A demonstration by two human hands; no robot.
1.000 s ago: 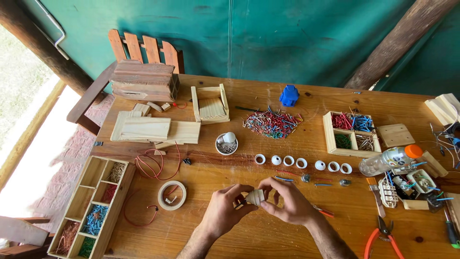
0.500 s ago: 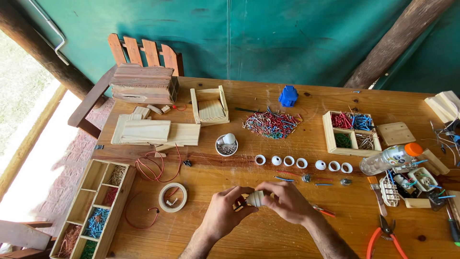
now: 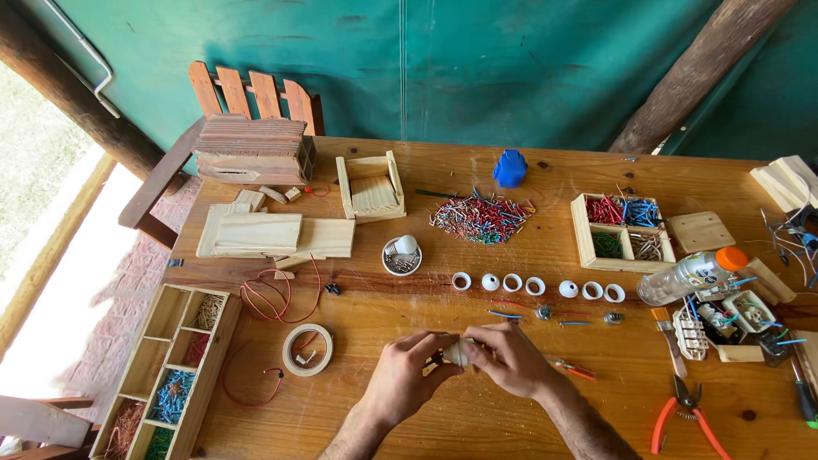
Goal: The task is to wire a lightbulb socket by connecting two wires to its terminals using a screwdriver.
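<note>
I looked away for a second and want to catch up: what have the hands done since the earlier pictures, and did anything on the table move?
Little changed. The left hand and right hand have closed in tighter round the small white piece, which both hold; earlier it showed more openly between the fingers. The tape roll, white rings and pliers stayed put.

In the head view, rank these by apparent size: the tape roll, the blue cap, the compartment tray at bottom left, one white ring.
1. Compartment tray, though nearness to the camera helps it.
2. Tape roll.
3. Blue cap, farther off, so unsure against the tape.
4. White ring.
</note>
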